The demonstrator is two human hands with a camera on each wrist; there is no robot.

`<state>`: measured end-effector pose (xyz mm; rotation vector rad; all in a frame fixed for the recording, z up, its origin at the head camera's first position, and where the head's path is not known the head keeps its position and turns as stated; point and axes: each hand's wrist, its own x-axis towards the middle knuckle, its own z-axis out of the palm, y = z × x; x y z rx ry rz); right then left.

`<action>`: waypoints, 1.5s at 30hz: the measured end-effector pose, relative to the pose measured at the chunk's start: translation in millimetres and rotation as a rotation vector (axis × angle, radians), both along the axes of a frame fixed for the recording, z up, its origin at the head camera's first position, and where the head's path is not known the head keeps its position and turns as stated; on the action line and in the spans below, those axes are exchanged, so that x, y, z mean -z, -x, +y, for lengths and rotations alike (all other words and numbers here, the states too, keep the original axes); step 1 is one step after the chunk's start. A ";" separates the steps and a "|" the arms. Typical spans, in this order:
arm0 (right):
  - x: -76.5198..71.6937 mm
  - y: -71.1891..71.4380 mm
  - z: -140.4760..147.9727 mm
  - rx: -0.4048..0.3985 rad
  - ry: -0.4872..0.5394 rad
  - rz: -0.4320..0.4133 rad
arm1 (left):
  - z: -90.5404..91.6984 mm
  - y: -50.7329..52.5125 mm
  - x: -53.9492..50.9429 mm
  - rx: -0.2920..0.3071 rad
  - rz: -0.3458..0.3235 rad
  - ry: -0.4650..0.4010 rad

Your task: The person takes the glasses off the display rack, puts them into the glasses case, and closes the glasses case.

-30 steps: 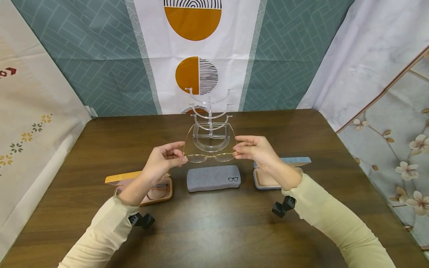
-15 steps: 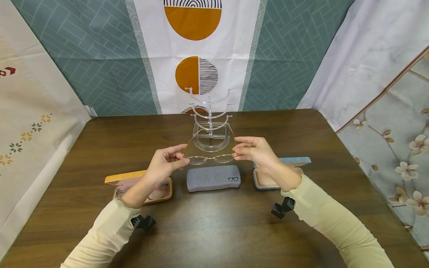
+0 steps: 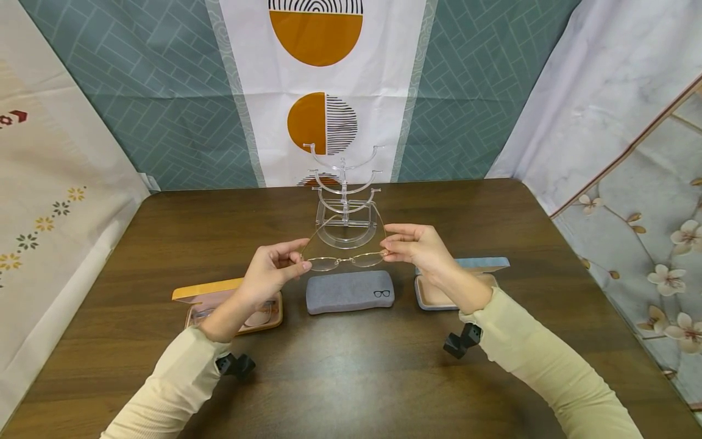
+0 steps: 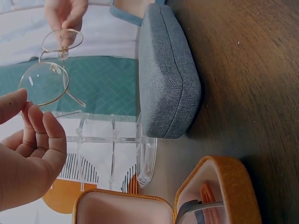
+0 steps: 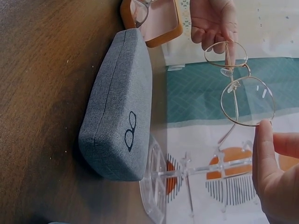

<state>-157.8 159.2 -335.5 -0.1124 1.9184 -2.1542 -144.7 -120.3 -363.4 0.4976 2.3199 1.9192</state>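
Thin gold-rimmed eyeglasses with round clear lenses are held up between both hands, lenses toward me and temples pointing away. My left hand pinches the left end of the frame between thumb and fingers. At the other end, my right hand pinches the hinge area. Below the glasses lies a closed grey glasses case with a small glasses print. Behind them stands a clear tiered display stand. The left wrist view shows one gold lens rim close to the left fingertips.
Under my left forearm, an open yellow glasses case holds another pair of glasses. By my right wrist stands an open blue glasses case with a beige lining. All rest on a brown wooden table, with patterned cloths behind and beside it.
My left hand has shifted slightly right and down with its end of the eyeglasses, and the left temple now slants further inward. My right hand has barely moved.
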 end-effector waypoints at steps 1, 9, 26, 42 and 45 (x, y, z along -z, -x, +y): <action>0.1 0.3 -0.4 0.003 0.002 0.003 | 0.1 -0.1 0.2 -0.002 0.001 0.004; 1.0 1.0 -1.2 0.011 0.001 0.024 | 0.3 -0.7 0.0 -0.001 0.008 0.023; 6.7 -3.9 2.4 0.003 -0.035 0.037 | 0.2 -1.6 3.2 0.006 0.043 0.041; 10.2 -9.8 1.7 0.020 -0.226 0.136 | -0.1 -2.9 2.7 -0.031 0.051 0.084; 11.6 -10.1 1.3 0.032 -0.236 0.158 | -0.1 -3.3 2.0 -0.027 0.049 0.075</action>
